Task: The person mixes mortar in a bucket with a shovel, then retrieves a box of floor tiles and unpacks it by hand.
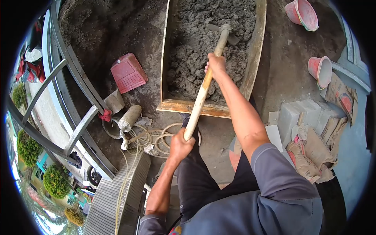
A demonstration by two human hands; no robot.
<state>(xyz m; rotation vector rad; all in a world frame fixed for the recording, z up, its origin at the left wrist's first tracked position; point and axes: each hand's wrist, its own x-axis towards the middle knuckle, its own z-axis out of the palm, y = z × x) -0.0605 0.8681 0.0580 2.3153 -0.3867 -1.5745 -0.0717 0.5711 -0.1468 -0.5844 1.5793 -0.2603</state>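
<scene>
Both my hands grip the pale wooden handle of a hoe (202, 93). My left hand (181, 145) is wrapped round the handle's lower end, near my legs. Further up, my right hand (216, 64) is closed round the shaft close to the head. The hoe's metal head rests in wet grey mortar (192, 55), and its blade is partly buried. A long wooden mixing trough (196, 107) holds the mortar, its near end just in front of my feet.
Right of the trough lie two red buckets (290, 13), grey blocks (290, 117) and torn cement sacks (313, 154). To the left are a red plastic dustpan-like piece (128, 73), a coiled hose (164, 137) and a metal frame (80, 80).
</scene>
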